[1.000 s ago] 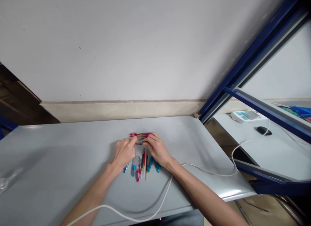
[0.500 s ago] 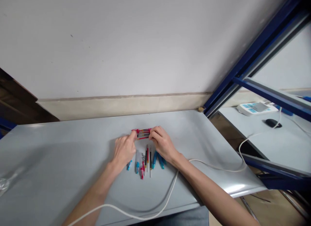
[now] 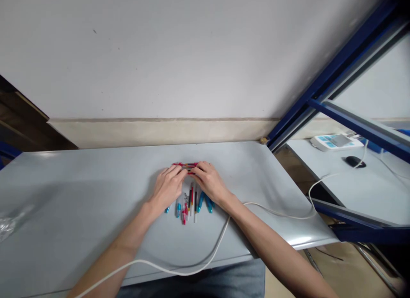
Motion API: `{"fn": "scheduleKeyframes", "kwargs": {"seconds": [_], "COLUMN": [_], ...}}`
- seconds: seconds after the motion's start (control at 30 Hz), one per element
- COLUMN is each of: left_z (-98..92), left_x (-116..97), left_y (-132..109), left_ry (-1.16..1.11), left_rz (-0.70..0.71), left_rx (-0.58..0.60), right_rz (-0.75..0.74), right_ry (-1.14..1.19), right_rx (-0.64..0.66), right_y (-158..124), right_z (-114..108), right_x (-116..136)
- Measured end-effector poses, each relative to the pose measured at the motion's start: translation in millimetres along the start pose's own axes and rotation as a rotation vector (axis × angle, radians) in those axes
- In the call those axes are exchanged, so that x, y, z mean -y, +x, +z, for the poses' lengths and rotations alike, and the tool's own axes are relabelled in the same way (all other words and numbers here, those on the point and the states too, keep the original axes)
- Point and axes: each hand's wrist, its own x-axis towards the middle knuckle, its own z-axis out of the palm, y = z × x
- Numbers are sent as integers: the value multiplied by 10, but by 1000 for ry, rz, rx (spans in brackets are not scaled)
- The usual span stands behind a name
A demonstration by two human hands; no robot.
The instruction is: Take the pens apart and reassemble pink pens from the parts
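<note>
Both my hands rest on a grey table point(image 3: 80, 191) over a small cluster of pens. My left hand point(image 3: 167, 187) and my right hand point(image 3: 209, 183) meet with curled fingertips on a row of red pens point(image 3: 185, 165) lying crosswise at the far side of the cluster. Nearer to me, between my wrists, lie several loose pen parts point(image 3: 188, 202): blue caps, red pieces and thin refills, pointing towards me. What exactly the fingertips pinch is too small to make out beyond the red pens.
A white cable point(image 3: 198, 261) loops across the table's front edge and runs off to the right. A blue metal frame point(image 3: 323, 80) rises at the right. Beyond it a second table holds a white device point(image 3: 331, 141) and a black mouse point(image 3: 353, 161). Clear plastic point(image 3: 8, 223) lies far left.
My hands have drawn closer together over the red pens, fingertips now nearly touching. The view has shifted slightly, so the pens sit a little higher in the frame.
</note>
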Motion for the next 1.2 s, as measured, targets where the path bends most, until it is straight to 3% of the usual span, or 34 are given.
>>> {"fn": "scheduleKeyframes", "kwargs": {"seconds": [0.4,0.7,0.8,0.97,1.2], "left_z": [1,-17,-4,31,37], "left_x": [52,304,299,228,191], "left_y": [14,-9,-12,-7,7], "left_ry": [-59,-72,-89,-128,-157], "left_rz": [-68,-243,-262,-243,-228], "left_rx": [-45,-169,-159,-144,-134], "right_rz": [7,246,297,106,90], "right_ry": [-12,202,245,451,558], "right_rx": [-14,-317,-230,10,249], "right_y": [0,-9,-19,-25,-46], "right_z": [30,-174,-171,-129,-133], "right_x": [-63,-222,-135,36,103]}}
